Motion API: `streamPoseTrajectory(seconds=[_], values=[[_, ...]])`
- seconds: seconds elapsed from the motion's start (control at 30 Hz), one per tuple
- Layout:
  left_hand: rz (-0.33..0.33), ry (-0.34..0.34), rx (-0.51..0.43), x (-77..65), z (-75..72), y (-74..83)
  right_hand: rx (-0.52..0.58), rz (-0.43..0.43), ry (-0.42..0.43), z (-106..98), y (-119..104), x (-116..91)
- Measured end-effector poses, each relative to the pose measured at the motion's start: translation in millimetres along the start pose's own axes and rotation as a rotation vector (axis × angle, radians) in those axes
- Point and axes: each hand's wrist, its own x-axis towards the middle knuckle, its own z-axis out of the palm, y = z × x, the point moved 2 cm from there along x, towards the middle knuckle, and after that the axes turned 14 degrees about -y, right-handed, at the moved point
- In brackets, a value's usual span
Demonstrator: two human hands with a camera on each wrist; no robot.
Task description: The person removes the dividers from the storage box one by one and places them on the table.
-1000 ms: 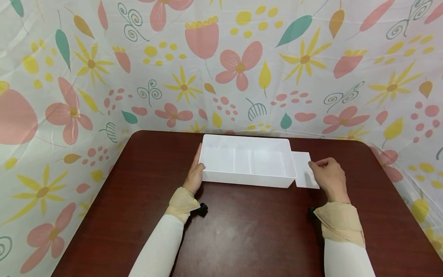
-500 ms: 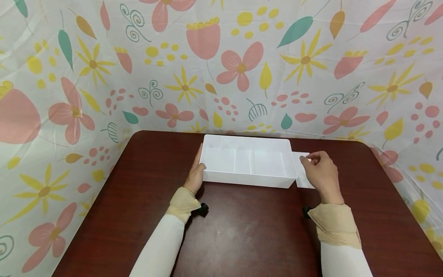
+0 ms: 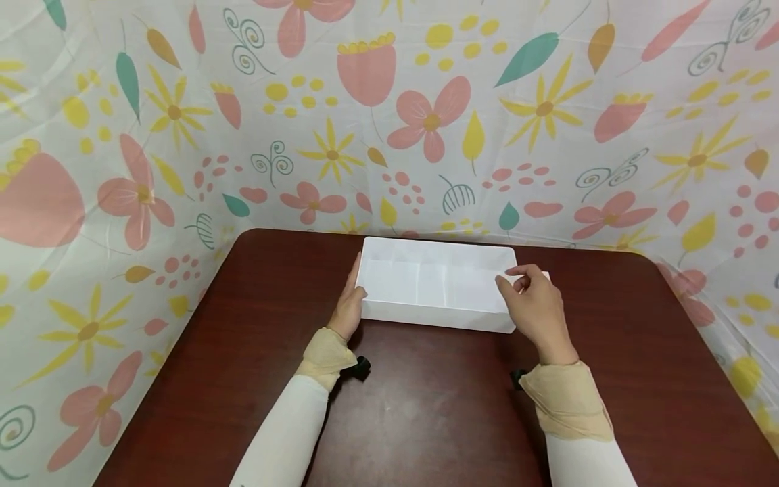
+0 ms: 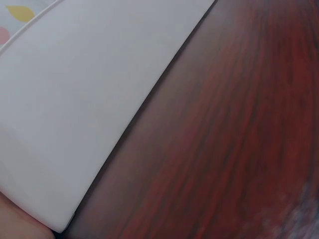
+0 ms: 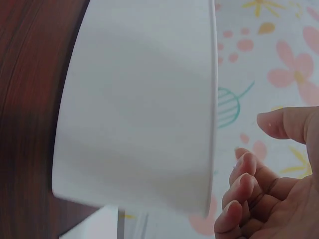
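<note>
A white open-topped plastic storage box point(image 3: 435, 316) lies lengthwise near the table's far edge, with faint lines across its bare floor. My left hand point(image 3: 347, 308) holds its left end, fingers along the outer side and thumb at the rim. Only a sliver of that hand point(image 4: 20, 221) shows in the left wrist view. Over the box's right end hovers my right hand point(image 3: 538, 308), thumb and fingers apart with nothing between them. In the right wrist view this hand point(image 5: 279, 194) is beside the box's upper rim. A flat white card point(image 5: 94, 226) lies beyond the right end, mostly hidden in the head view.
The dark reddish-brown table point(image 3: 414, 419) has rounded far corners. A flower-printed curtain point(image 3: 426, 135) hangs close behind it and along the left side. A small black wrist device point(image 3: 359, 368) sits under my left wrist.
My right hand has moved left from the card's right edge to over the box's right end, covering much of the card. My left hand stays on the box; the head view has shifted slightly.
</note>
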Motion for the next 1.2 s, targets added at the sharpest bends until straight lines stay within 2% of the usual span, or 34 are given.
streamPoseTrajectory(seconds=[0.27,0.47,0.87,0.93,1.03,1.1,1.2], values=[[-0.001,0.015,0.001,-0.6,-0.5,1.0,-0.067,-0.091,-0.035,24,-22,10],[-0.013,0.012,0.008,-1.6,-1.2,2.7,-0.114,-0.119,-0.048,42,-34,15],[-0.006,0.002,-0.001,-0.3,0.4,0.5,-0.171,-0.034,-0.148,65,-30,22],[0.005,0.015,0.006,2.0,-0.7,-9.1,-0.18,-0.024,-0.161,66,-30,23],[-0.012,0.022,-0.007,0.8,-0.9,-11.0,-0.199,-0.008,-0.183,69,-29,22],[-0.006,0.021,-0.001,0.6,-0.6,-10.4,-0.215,0.003,-0.199,70,-29,22],[-0.004,0.012,-0.011,-1.5,0.1,-1.3,-0.25,0.023,-0.22,72,-29,22]])
